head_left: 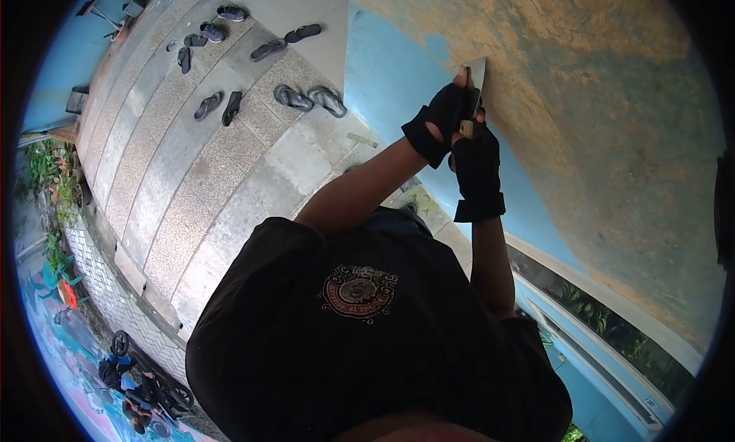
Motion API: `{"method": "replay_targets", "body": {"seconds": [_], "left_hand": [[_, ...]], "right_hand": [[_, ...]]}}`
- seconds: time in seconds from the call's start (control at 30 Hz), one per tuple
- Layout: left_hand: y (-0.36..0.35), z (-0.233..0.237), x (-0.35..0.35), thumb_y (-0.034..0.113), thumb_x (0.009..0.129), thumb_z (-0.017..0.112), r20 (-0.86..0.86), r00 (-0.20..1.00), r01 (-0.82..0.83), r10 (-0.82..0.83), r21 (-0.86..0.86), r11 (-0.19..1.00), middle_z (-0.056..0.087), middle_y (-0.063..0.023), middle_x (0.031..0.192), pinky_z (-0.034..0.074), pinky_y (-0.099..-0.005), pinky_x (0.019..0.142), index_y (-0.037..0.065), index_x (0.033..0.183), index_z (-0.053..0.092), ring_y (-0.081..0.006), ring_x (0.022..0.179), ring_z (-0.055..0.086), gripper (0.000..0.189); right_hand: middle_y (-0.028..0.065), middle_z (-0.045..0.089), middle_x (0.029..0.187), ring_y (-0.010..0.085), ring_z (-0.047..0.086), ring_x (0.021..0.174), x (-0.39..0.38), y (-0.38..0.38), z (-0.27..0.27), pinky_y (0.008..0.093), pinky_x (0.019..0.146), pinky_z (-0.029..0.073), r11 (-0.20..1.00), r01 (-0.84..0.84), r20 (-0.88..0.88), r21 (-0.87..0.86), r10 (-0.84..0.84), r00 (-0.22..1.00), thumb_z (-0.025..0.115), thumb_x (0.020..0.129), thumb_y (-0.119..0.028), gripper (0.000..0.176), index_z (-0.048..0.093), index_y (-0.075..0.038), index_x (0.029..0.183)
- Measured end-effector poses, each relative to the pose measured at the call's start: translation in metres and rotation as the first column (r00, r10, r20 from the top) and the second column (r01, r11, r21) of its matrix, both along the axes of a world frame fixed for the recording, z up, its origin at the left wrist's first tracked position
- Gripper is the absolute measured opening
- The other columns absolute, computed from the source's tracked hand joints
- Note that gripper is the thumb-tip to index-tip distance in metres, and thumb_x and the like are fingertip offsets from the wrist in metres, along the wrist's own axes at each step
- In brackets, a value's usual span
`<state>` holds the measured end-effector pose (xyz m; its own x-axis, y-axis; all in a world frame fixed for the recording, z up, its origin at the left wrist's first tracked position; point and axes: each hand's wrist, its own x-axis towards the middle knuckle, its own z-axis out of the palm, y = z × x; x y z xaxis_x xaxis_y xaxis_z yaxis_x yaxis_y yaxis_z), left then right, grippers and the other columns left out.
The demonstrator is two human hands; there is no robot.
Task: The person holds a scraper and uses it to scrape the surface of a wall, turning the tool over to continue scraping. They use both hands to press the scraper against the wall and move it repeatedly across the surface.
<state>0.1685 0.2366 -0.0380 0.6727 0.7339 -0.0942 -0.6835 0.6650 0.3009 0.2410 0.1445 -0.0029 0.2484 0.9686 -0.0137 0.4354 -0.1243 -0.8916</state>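
A putty knife (476,76) with a broad metal blade lies against the wall where blue paint gives way to patchy bare plaster (574,120). My left hand (440,120), in a black fingerless glove, is closed around the knife near the blade, a finger stretched along it. My right hand (479,166), gloved the same way, grips the handle just below. A pale handle end (465,128) shows between the two hands; the rest of the handle is mostly hidden by the gloves.
Several pairs of sandals (293,98) and dark shoes (213,32) lie on the tiled floor (207,189) at left. Lower left, a person is beside a motorbike (153,381). A window frame (597,365) runs along the wall at lower right.
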Motion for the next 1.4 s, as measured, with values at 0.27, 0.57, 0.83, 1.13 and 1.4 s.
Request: {"method": "replay_targets", "body": {"seconds": [0.27, 0.57, 0.83, 1.13, 1.4], "left_hand": [[0.005, -0.005, 0.007, 0.063, 0.093, 0.051, 0.027, 1.000, 0.005, -0.003, -0.105, 0.994, 0.047, -0.0009, 0.060, 0.047, -0.0321, 0.056, 0.017, 0.090, 0.050, -0.0171, 0.062, 0.054, 0.046], [0.006, -0.003, 0.010, 0.066, 0.091, 0.051, -0.102, 0.994, -0.050, 0.038, -0.110, 0.993, 0.047, -0.0004, 0.060, 0.047, -0.0316, 0.054, 0.017, 0.078, 0.049, -0.0165, 0.060, 0.054, 0.051], [0.002, 0.010, 0.000, 0.067, 0.089, 0.054, -0.046, 0.996, -0.074, 0.070, -0.091, 0.993, 0.047, 0.0001, 0.061, 0.045, -0.0314, 0.055, 0.019, 0.088, 0.050, -0.0156, 0.060, 0.053, 0.049], [0.004, 0.001, 0.006, 0.069, 0.089, 0.053, -0.034, 0.998, -0.059, 0.057, -0.071, 0.996, 0.058, -0.0071, 0.063, 0.050, -0.0308, 0.055, 0.008, 0.081, 0.056, -0.0197, 0.059, 0.061, 0.061], [0.005, 0.001, -0.003, 0.063, 0.093, 0.051, 0.035, 0.999, -0.024, 0.027, -0.082, 0.996, 0.047, 0.0013, 0.064, 0.047, -0.0320, 0.060, 0.019, 0.086, 0.048, -0.0154, 0.063, 0.053, 0.044]], "right_hand": [[-0.0008, 0.049, 0.058, 0.0099, 0.049, 0.046, 0.003, 0.002, 0.006, 0.0269, 0.043, 0.037, 0.999, -0.046, 0.069, 0.013, 0.045, 0.997, 0.057, 0.087, -0.009, 0.005, 0.056, -0.005, 0.084], [-0.0004, 0.050, 0.059, 0.0101, 0.048, 0.045, 0.010, 0.006, 0.005, 0.0265, 0.043, 0.038, 0.997, -0.067, 0.079, -0.039, 0.070, 0.994, 0.057, 0.087, -0.008, 0.005, 0.055, -0.005, 0.084], [0.0065, 0.056, 0.072, 0.0188, 0.056, 0.063, -0.001, 0.007, 0.013, 0.0327, 0.057, 0.043, 0.993, -0.011, 0.111, -0.121, 0.024, 0.994, 0.057, 0.085, -0.010, 0.009, 0.057, -0.003, 0.092], [0.0005, 0.050, 0.060, 0.0103, 0.049, 0.046, -0.004, 0.006, 0.011, 0.0266, 0.043, 0.039, 0.998, -0.058, 0.053, -0.033, 0.060, 0.997, 0.056, 0.089, -0.009, 0.005, 0.056, -0.004, 0.089], [0.0013, 0.052, 0.062, 0.0110, 0.051, 0.047, -0.007, 0.007, 0.008, 0.0275, 0.044, 0.040, 0.996, -0.030, 0.124, -0.089, 0.041, 0.991, 0.056, 0.090, -0.009, 0.006, 0.056, -0.004, 0.090]]}}
